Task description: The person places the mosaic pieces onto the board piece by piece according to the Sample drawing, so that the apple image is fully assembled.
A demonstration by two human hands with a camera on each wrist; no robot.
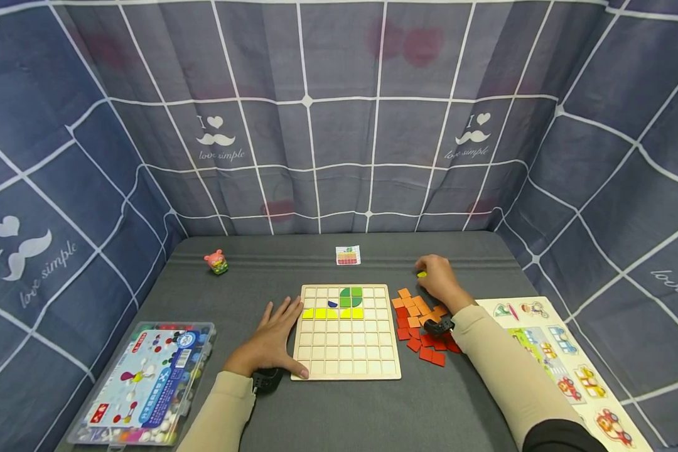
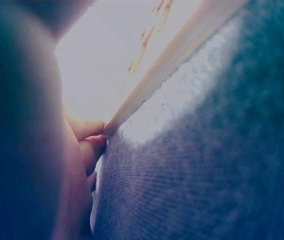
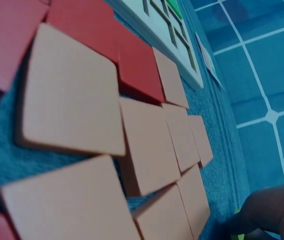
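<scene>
A wooden grid board (image 1: 347, 370) lies flat on the table. Along its left edge rests my left hand (image 1: 274, 336), fingers spread, thumb on the near left corner; the left wrist view shows fingertips at the board's side (image 2: 147, 80). One row of the grid holds several yellow tiles (image 1: 320, 313), with green pieces (image 1: 351, 297) and a small blue piece (image 1: 332, 304) above them. Beyond the loose tiles, my right hand (image 1: 441, 279) pinches a small yellow tile (image 1: 422, 274), mostly hidden by the fingers; a yellow sliver (image 3: 237, 231) appears in the right wrist view.
Orange tiles (image 1: 415, 306) and red tiles (image 1: 431, 356) lie heaped right of the board, under my right forearm. A small pattern card (image 1: 348, 255) and a pink-headed figurine (image 1: 216, 262) stand farther back. A plastic case (image 1: 147, 376) sits left, a picture board (image 1: 565, 364) right.
</scene>
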